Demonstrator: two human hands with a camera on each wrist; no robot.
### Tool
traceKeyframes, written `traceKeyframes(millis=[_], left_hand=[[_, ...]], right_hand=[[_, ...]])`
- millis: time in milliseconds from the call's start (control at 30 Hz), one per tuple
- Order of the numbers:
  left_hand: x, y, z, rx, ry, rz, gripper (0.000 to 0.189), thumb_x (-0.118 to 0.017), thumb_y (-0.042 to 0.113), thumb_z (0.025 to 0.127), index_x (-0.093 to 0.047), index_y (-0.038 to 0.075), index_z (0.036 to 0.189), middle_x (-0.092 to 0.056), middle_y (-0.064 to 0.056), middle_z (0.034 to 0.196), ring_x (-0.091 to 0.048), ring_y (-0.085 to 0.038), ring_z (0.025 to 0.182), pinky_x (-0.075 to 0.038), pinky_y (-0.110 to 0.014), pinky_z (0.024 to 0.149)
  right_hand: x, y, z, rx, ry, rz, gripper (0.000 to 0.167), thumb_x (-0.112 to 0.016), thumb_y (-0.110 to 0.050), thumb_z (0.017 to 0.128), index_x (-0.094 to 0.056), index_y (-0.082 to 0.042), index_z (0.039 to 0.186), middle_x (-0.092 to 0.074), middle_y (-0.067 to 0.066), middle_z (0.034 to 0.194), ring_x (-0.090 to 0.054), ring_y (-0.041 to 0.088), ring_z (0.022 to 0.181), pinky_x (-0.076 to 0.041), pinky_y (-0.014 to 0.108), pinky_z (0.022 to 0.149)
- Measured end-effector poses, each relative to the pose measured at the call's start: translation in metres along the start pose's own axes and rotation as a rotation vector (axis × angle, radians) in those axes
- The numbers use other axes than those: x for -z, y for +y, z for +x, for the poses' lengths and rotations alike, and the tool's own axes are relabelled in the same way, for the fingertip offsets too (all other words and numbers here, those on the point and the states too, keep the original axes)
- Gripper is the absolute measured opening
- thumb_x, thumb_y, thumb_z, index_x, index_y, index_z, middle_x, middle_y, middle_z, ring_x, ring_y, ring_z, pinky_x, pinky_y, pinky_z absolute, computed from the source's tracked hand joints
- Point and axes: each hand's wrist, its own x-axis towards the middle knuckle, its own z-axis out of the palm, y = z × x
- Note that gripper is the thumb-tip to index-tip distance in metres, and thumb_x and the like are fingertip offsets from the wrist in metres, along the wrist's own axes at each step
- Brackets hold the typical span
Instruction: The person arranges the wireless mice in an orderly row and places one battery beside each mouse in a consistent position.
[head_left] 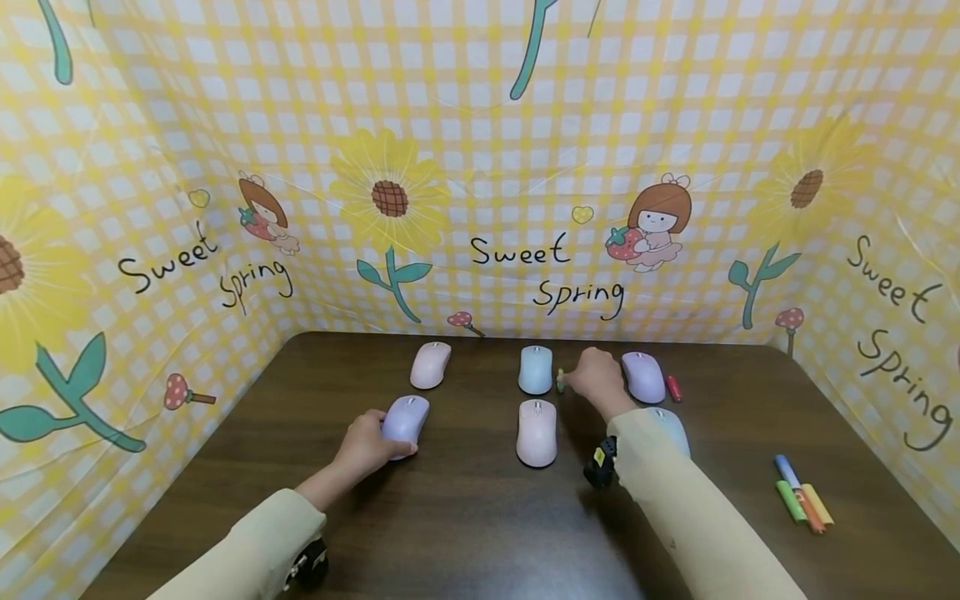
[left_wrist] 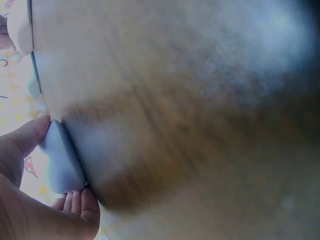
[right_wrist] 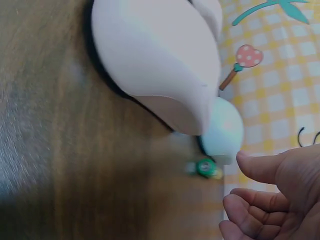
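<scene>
My left hand (head_left: 367,440) grips a lavender computer mouse (head_left: 406,421) on the brown table, thumb at one side and fingers at the other. In the left wrist view this mouse (left_wrist: 64,160) sits between thumb and fingertips. At the back, my right hand (head_left: 597,377) reaches beside a light blue mouse (head_left: 536,370). By its fingertips lies a small green and yellow piece (head_left: 560,381). The right wrist view shows the thumb and loosely bent fingers parted, with the green piece (right_wrist: 205,167) lying beyond them, blurred, near the blue mouse (right_wrist: 223,129).
Pale pink mice stand at the back left (head_left: 431,365) and centre (head_left: 537,433). A purple mouse (head_left: 643,377) and a red stick (head_left: 674,388) lie right; my sleeve partly covers another blue mouse (head_left: 672,429). Several coloured sticks (head_left: 804,497) cluster front right. Yellow checked cloth (head_left: 510,167) walls the table.
</scene>
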Motion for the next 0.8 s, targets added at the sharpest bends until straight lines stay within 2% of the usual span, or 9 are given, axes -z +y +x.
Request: traceKeyframes(millis=[267,333,600,667,800], left_hand=[[0.002,0.002,-0.001,-0.009,-0.002,-0.016,0.072,-0.091,0.025,0.065,-0.055,-0.016,0.111,-0.062,-0.026,0.102,-0.059,-0.036,0.091,-0.048,-0.047,0.079],[0.002,0.002,-0.002,-0.016,0.007,-0.016,0.072,-0.091,0.026,0.063,-0.056,-0.016,0.11,-0.062,-0.025,0.1,-0.059,-0.035,0.09,-0.048,-0.046,0.077],[0.002,0.001,-0.002,-0.002,-0.008,-0.021,0.07,-0.09,0.023,0.065,-0.054,-0.016,0.112,-0.061,-0.026,0.103,-0.059,-0.036,0.092,-0.048,-0.048,0.079],[0.002,0.001,-0.002,-0.001,-0.01,-0.019,0.07,-0.09,0.022,0.066,-0.054,-0.016,0.112,-0.061,-0.026,0.103,-0.059,-0.036,0.092,-0.048,-0.048,0.079],[0.001,0.002,-0.001,-0.006,-0.01,-0.012,0.07,-0.09,0.022,0.067,-0.054,-0.016,0.113,-0.061,-0.026,0.104,-0.059,-0.036,0.093,-0.048,-0.048,0.079]], right_hand=[[0.017,0.004,-0.003,0.002,0.023,-0.005,0.044,-0.079,-0.035,0.081,-0.065,0.004,0.095,-0.064,0.018,0.092,-0.058,0.028,0.076,-0.049,0.039,0.064],[0.021,0.007,-0.005,-0.001,0.031,0.0,0.043,-0.079,-0.034,0.082,-0.065,0.004,0.095,-0.064,0.018,0.092,-0.058,0.028,0.077,-0.049,0.04,0.065],[0.044,0.018,-0.018,0.032,0.047,-0.022,0.036,-0.077,-0.034,0.082,-0.065,-0.004,0.064,-0.06,0.005,0.065,-0.052,0.023,0.065,-0.044,0.036,0.06],[0.049,0.021,-0.022,0.052,0.051,-0.03,0.038,-0.076,-0.033,0.083,-0.064,-0.006,0.059,-0.057,0.002,0.058,-0.05,0.021,0.061,-0.043,0.035,0.059],[0.057,0.028,-0.031,0.086,0.048,-0.035,0.048,-0.074,-0.031,0.085,-0.052,-0.012,0.047,-0.043,-0.004,0.046,-0.041,0.015,0.048,-0.038,0.033,0.053]])
